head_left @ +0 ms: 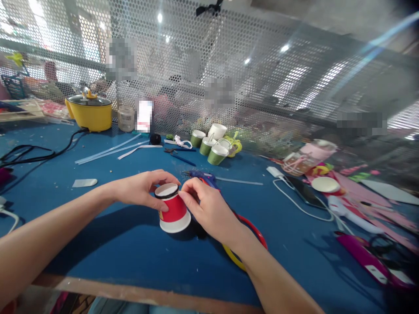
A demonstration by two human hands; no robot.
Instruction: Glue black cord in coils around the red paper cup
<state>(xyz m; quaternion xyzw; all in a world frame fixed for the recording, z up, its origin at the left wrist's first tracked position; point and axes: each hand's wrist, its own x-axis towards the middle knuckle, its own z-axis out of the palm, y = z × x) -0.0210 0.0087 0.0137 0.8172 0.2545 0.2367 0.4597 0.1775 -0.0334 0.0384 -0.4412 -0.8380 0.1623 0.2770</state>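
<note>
A paper cup (pixel 174 209) with a red wrap stands upside down, its wide white rim low and its narrow end up. A black band (pixel 170 193) runs around the narrow end. My left hand (pixel 149 189) grips the cup from the left, thumb on the near side and fingers behind. At the cup's upper right, my right hand (pixel 204 207) pinches thumb and forefinger together at the edge of the black band. Behind my right hand lies a blue glue gun (pixel 203 175), with a clear glue stick (pixel 240 180) reaching out to the right.
Several green-and-white cups (pixel 218 154) stand at the back, right of blue-handled pliers (pixel 180 156). A yellow electric pot (pixel 91 111) and a glass jar (pixel 126 118) are back left. At right lie a phone (pixel 304 191), white cable and purple power strip (pixel 369 257).
</note>
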